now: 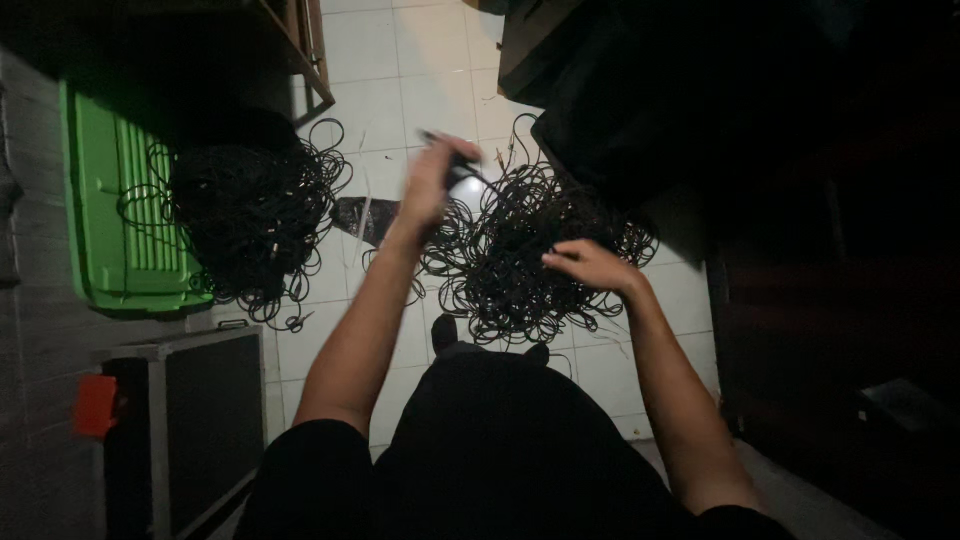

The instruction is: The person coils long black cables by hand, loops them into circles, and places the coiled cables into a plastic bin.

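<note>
Floor (400,60): pale square tiles, lit in the middle, dark toward the edges.

Dark mass (640,90), upper right: black bulk, kind not discernible.

Case (200,420), lower left: black panels, metal edging, red patch on its left side.

Crate (110,210), left: green plastic, slatted, lying beside the smaller cable heap.

Shelf (305,60), top left of centre: wooden frame, corner standing on the tiles.

Cable pile (520,270), centre: black, tangled, loose loops spread on the floor, directly ahead of the knees, between the two forearms.

Second pile (250,220), left of centre: black cable likewise tangled, touching the crate, apart from the first pile.

Dark scrap (360,215) on the tiles between the two piles, kind unclear.

Left hand (432,180): raised above the cable pile, blurred, fingers closed round a cable end (455,160) whose strand runs down to the heap; exact pinch not readable through the blur.

Right hand (592,265): lower, resting on the top of the cable pile, fingers bent and slightly spread, tips among the loops; whether any strand is gripped cannot be told.

Foot (445,330): dark toe just below the pile, near its lower edge.
</note>
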